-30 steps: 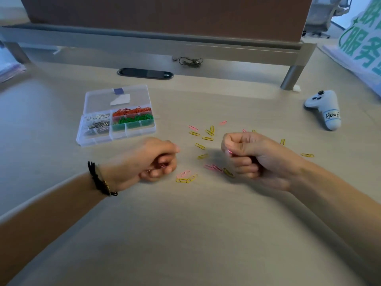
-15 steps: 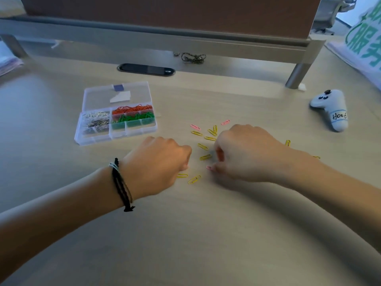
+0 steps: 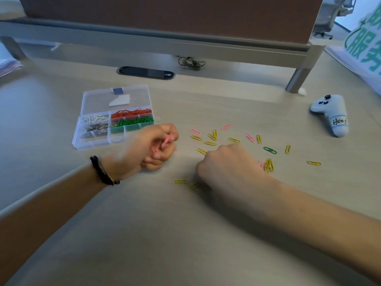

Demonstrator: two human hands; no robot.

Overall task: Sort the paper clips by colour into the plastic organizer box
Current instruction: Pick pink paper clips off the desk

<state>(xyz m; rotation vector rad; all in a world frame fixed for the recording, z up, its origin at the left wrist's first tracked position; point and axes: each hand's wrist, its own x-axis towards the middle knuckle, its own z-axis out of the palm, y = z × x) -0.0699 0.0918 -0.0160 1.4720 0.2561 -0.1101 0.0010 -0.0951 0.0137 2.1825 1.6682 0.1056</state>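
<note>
The left hand (image 3: 156, 148) is curled around a small bunch of pink paper clips (image 3: 166, 142), knuckles resting on the worktop (image 3: 144, 234) just in front of the plastic organizer box (image 3: 115, 118); the box sits open, lid laid back, with orange, green, white and silver clips already in separate compartments; the right hand (image 3: 226, 164) is down among the loose clips with its back to the camera, so I cannot tell whether its fingers pinch anything; yellow clips (image 3: 210, 143) and a few pink ones lie scattered beyond and beside it, with one green clip (image 3: 270, 150) to its right; the right hand covers part of the scatter; off to the far right a white game controller (image 3: 332, 114) rests on the worktop; behind everything, a black cable slot (image 3: 145, 72) and a tangled cord (image 3: 191, 62) lie under the partition rail.
</note>
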